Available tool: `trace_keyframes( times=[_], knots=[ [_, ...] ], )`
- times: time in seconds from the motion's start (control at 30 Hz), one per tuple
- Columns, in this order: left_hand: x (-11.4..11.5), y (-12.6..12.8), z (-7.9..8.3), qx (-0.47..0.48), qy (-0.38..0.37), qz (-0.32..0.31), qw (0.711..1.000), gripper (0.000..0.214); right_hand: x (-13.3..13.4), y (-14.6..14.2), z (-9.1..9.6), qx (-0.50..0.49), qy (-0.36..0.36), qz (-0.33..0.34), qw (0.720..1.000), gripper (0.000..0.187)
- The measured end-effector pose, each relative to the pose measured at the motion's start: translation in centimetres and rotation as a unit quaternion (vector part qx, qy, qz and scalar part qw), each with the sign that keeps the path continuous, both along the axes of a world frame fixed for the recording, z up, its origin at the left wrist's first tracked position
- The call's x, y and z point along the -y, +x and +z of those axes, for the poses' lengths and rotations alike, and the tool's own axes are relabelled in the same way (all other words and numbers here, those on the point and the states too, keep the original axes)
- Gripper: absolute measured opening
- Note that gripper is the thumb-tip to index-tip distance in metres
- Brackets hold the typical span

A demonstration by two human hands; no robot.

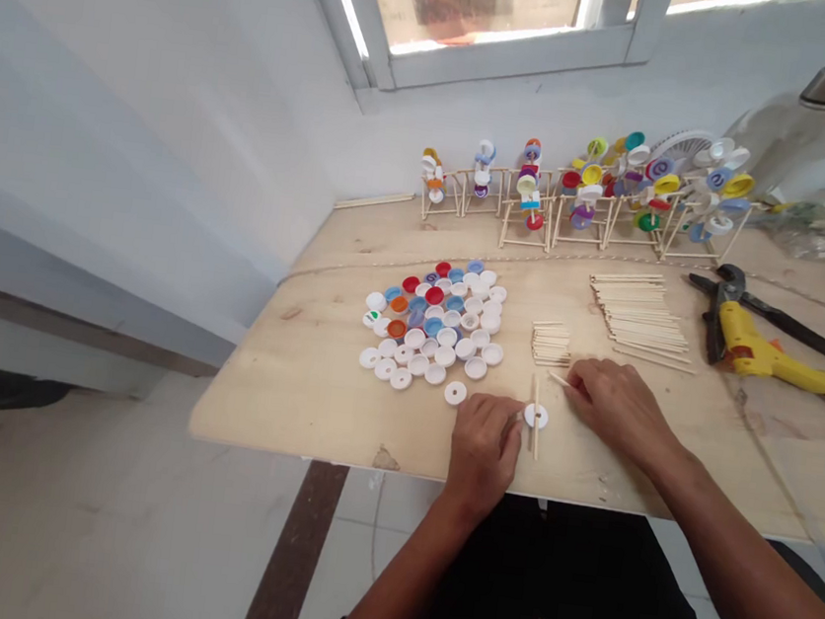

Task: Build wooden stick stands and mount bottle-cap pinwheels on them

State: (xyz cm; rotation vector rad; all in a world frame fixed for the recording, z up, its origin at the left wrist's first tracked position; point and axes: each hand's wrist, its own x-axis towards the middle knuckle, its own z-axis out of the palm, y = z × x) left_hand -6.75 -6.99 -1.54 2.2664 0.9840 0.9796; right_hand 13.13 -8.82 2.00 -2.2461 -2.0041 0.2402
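My left hand point(485, 444) rests on the plywood table point(299, 386), fingers curled, its tips touching a thin wooden stick point(535, 418) laid across a white bottle cap point(535, 417). My right hand point(614, 402) lies just to the right, fingers pinched on a short wooden stick point(559, 379) that points left. A small stack of short sticks point(551, 343) lies right behind both hands. A loose white cap point(455, 393) sits to the left of my left hand.
A heap of white, blue and red caps point(437, 322) lies left of centre. Longer sticks point(639, 316) are piled at right. Pliers point(727, 296) and a yellow glue gun point(765, 355) lie far right. Stick-and-cap models point(589, 196) line the back wall.
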Motion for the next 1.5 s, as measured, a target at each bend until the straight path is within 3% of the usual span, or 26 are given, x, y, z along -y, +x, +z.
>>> trace_keyframes(
  times=[0.1,0.2,0.33,0.47,0.67,0.77,0.87,1.0,1.1,1.23,1.5],
  knots=[
    [0.2,-0.2,0.2,0.031,0.006,0.020,0.999,0.017,1.1,-0.1,-0.3,-0.073,0.051,-0.051,0.995,0.011],
    [0.8,-0.3,0.8,0.089,-0.009,0.038,0.995,0.014,3.0,-1.1,0.1,-0.218,0.109,-0.065,0.968,0.013],
    [2.6,-0.2,2.2,0.166,-0.137,0.032,0.976,0.014,5.7,-4.1,1.2,-0.380,0.123,-0.043,0.916,0.017],
    [4.6,-0.3,3.5,0.220,-0.296,-0.006,0.929,0.017,7.3,-7.1,1.6,-0.475,0.102,-0.070,0.871,0.017],
    [6.1,-0.7,3.4,0.262,-0.375,0.036,0.889,0.014,8.0,-8.7,1.4,-0.525,0.085,-0.086,0.843,0.018],
    [6.1,-0.8,3.3,0.272,-0.379,0.053,0.883,0.015,8.1,-8.6,1.1,-0.509,0.094,-0.081,0.852,0.018],
    [5.2,-1.0,3.4,0.239,-0.350,0.077,0.903,0.017,8.1,-7.4,0.4,-0.453,0.124,-0.094,0.878,0.017],
    [3.0,-1.5,3.1,0.093,-0.221,0.058,0.969,0.016,7.5,-4.7,-0.6,-0.343,0.177,-0.093,0.918,0.016],
    [1.1,-1.6,2.4,0.016,-0.096,0.040,0.994,0.015,7.0,-3.0,-1.3,-0.252,0.193,-0.067,0.946,0.017],
    [-0.8,-1.3,1.4,-0.040,-0.021,-0.002,0.999,0.018,6.3,-1.8,-2.3,-0.175,0.190,-0.022,0.966,0.021],
    [-2.0,-1.1,0.5,-0.070,-0.003,-0.040,0.997,0.019,5.3,-1.5,-2.8,-0.156,0.190,0.035,0.969,0.020]
  ],
)
